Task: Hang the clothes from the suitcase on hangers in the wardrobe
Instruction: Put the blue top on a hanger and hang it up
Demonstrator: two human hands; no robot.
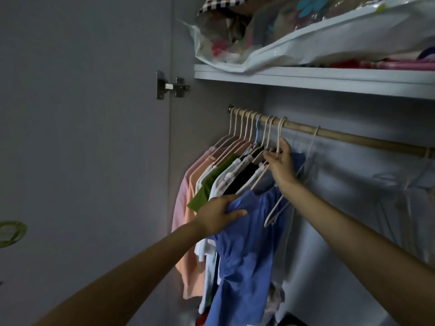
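A blue garment (244, 250) hangs on a pale hanger (280, 135) hooked over the wooden rail (348, 136) inside the wardrobe. My right hand (281, 164) grips that hanger just below its hook. My left hand (220, 214) holds the blue garment's left shoulder, fingers curled over the cloth. To the left, several hung clothes (211, 184) in pink, peach, white, green and black crowd the rail. An empty pale hanger (294, 175) hangs right of my right hand. The suitcase is out of view.
A white shelf (306, 78) sits above the rail, carrying plastic bags of fabric (270, 34). The open wardrobe door (82, 137) stands at left with its hinge (170, 85). Pale garments (412, 208) hang at far right. Dark clothes lie on the wardrobe floor.
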